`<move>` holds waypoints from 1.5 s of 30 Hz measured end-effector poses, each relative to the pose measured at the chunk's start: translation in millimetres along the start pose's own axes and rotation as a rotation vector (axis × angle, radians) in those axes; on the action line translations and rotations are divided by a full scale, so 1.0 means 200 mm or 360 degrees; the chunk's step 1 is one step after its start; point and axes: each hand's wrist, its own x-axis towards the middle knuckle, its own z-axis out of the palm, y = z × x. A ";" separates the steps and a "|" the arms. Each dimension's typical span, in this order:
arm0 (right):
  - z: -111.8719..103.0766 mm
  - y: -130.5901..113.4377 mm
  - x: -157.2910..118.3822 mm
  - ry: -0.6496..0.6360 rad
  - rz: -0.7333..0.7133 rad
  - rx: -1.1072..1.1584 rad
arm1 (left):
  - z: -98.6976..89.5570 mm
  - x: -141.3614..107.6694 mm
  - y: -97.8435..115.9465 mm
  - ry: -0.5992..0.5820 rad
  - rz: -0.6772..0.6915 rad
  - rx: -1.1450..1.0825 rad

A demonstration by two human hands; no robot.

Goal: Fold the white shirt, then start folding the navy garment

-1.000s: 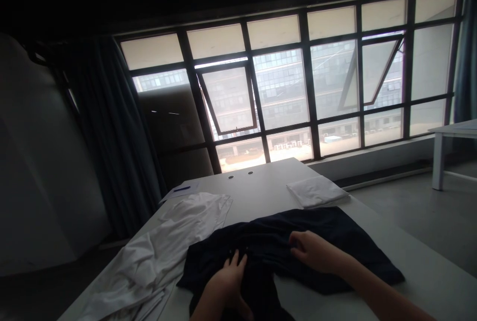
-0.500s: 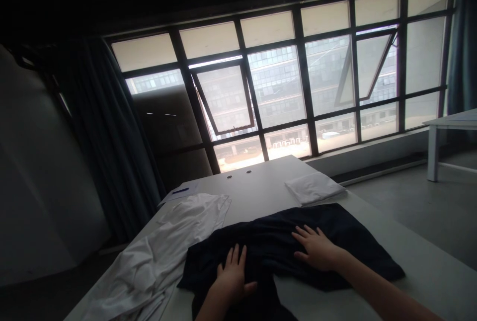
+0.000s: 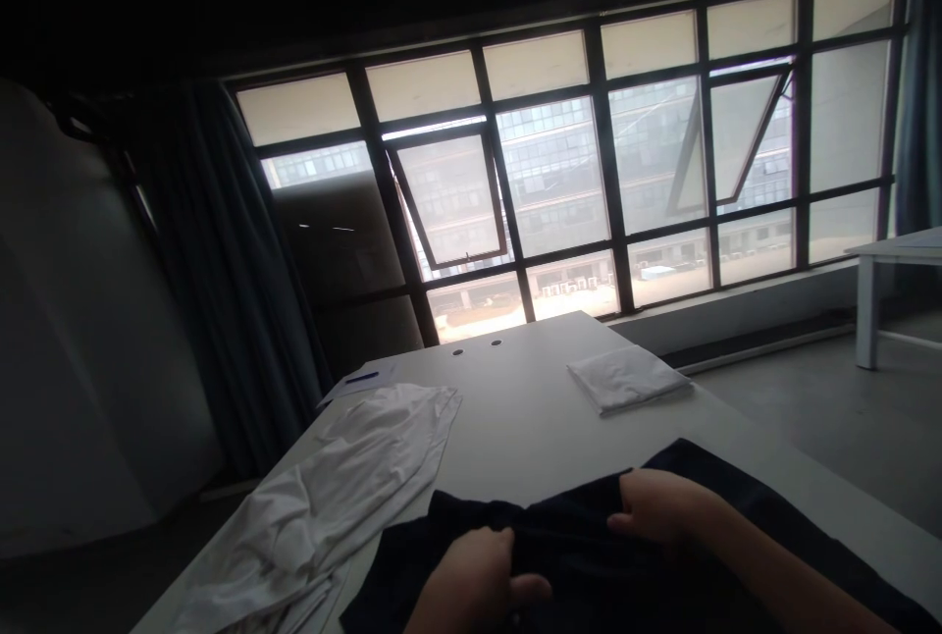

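A dark navy garment [image 3: 581, 565] lies bunched at the near end of the white table [image 3: 515, 438], and its exact cut cannot be made out. My left hand [image 3: 475, 570] has its fingers curled over the upper edge of the cloth, thumb pointing right. Farther right, my right hand [image 3: 662, 506] grips the same upper edge, fingers closed and thumb tucked beneath. The garment's bottom runs out of view. Left of it is a loose heap of white fabric [image 3: 345, 477]. A white folded cloth [image 3: 625, 379] rests beyond my right hand.
At the table's far left are a sheet of paper [image 3: 375, 377] and a dark pen [image 3: 362, 378]. Two round cable holes sit near the far edge. Behind stand a large window [image 3: 551, 183] and a dark curtain [image 3: 235, 290]. Another white table [image 3: 868, 310] is at right.
Both hands were lying flat with fingers spread on the garment; now they are closed on its upper edge. The garment has been drawn toward me and bunched up.
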 end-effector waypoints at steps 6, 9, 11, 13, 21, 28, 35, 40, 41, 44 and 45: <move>0.10 -0.15 0.07 0.0570 -0.0328 -0.0031 | 0.18 0.21 -0.02 0.0402 0.0149 0.0189; 0.24 -0.16 0.17 0.0698 -0.0489 0.0013 | 0.37 0.34 -0.08 0.0538 0.0204 0.0086; 0.34 -0.12 0.23 0.0741 -0.0430 -0.0016 | 0.45 0.38 -0.12 0.0519 0.0202 0.0006; 0.40 -0.08 0.28 0.0727 -0.0299 -0.0018 | 0.47 0.40 -0.14 0.0546 0.0218 -0.0048; 0.41 -0.06 0.28 0.0817 -0.0532 -0.0008 | 0.38 0.37 -0.07 0.0651 0.0321 0.0033; 0.42 -0.12 0.24 0.0827 -0.0626 -0.0017 | 0.37 0.36 -0.05 0.0636 0.0367 0.0013; 0.42 -0.12 0.24 0.0702 -0.0498 -0.0025 | 0.37 0.36 -0.04 0.0579 0.0436 0.0058; 0.40 -0.12 0.23 0.0780 -0.0576 0.0203 | 0.37 0.36 -0.03 0.0682 0.0453 0.0095; 0.40 -0.12 0.22 0.0810 -0.0571 0.0218 | 0.37 0.36 -0.03 0.0684 0.0444 0.0102; 0.41 -0.12 0.24 0.0892 -0.0532 0.0155 | 0.37 0.36 -0.03 0.0677 0.0441 0.0128; 0.41 -0.12 0.25 0.0919 -0.0513 0.0130 | 0.37 0.36 -0.03 0.0678 0.0443 0.0137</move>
